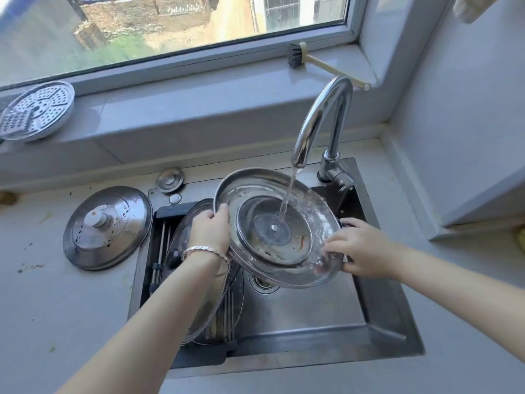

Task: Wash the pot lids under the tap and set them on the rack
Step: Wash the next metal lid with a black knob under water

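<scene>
You held the steel lid [264,237] tilted under the running tap [321,120], over the sink [312,314], left hand [210,227] fingers curled tight on its left edge, right hand [358,248] fingers pinching its right edge, a glass lid [199,297] lay on the rack [162,240], a third lid [108,227] sat on the desk [56,308].

Perforated steamer plate [37,110] sits on the window sill [199,100], way up and left of the left hand [210,231]. A brush [297,56] with dark bristles and a pale handle lies on the same sill, up past the right hand [360,248]. There's a round metal plug [170,180] on the counter [42,308] just beyond the left hand, with a smaller disc [175,198] right beside it. The counter out left of that hand has dark specks. Something yellow [521,237] is far right of the right hand, can't tell what.
</scene>
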Demonstrator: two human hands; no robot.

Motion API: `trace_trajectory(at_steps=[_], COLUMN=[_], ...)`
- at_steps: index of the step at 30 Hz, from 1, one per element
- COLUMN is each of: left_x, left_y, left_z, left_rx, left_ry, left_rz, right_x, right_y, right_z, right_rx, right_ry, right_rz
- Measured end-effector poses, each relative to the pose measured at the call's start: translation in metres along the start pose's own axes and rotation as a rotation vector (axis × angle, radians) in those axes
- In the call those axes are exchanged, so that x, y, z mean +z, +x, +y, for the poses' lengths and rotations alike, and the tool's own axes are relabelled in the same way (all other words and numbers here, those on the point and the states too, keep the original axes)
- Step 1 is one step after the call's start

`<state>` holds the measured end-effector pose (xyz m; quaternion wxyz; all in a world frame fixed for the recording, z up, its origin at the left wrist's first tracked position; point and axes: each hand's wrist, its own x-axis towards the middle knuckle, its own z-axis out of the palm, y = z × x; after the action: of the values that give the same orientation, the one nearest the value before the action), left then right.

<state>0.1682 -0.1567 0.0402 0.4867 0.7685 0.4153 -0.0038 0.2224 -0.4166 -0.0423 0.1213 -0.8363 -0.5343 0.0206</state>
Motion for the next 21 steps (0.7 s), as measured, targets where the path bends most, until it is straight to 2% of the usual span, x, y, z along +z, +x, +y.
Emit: trace_trajectory(at_steps=[2,4,6,8,9,10,12,13,15,18,19,21], left_x=[0.006,0.014,0.022,0.03,0.035,0.039,0.042,0.043,0.047,0.051,0.054,0.06], left_y=[-0.006,-0.015,-0.025,-0.028,-0.027,-0.025,-0.027,-0.033,-0.047,-0.067,-0.07,-0.074], left_z=[-0.002,-0.002,0.001,-0.005,-0.011,-0.018,-0.029,-0.03,-0.031,-0.032,-0.037,-0.045], left_rx=[-0.158,-0.309,-0.466,-0.528,-0.468,-0.319,0.031,0.179,0.391,0.576,0.627,0.645], left_ry=[-0.002,-0.059,-0.167,-0.242,-0.156,0.043,0.509,0.626,0.618,0.494,0.463,0.273], left_rz=[-0.132,-0.258,-0.364,-0.418,-0.412,-0.421,-0.425,-0.437,-0.541,-0.709,-0.707,-0.59], right_x=[-0.014,-0.028,-0.045,-0.061,-0.069,-0.077,-0.088,-0.092,-0.095,-0.099,-0.101,-0.105], right_y=[-0.009,-0.023,-0.037,-0.039,-0.034,-0.027,-0.011,-0.003,0.007,0.021,0.026,0.035], right_z=[-0.006,-0.017,-0.022,-0.02,-0.017,-0.015,-0.012,-0.012,-0.016,-0.023,-0.025,-0.028], right_rx=[-0.147,-0.201,-0.145,-0.004,0.099,0.198,0.284,0.307,0.345,0.377,0.389,0.398], right_ry=[-0.002,0.027,0.057,0.087,0.095,0.135,0.212,0.239,0.296,0.395,0.412,0.386], right_rz=[-0.098,-0.195,-0.263,-0.356,-0.424,-0.518,-0.621,-0.651,-0.705,-0.709,-0.661,-0.52])
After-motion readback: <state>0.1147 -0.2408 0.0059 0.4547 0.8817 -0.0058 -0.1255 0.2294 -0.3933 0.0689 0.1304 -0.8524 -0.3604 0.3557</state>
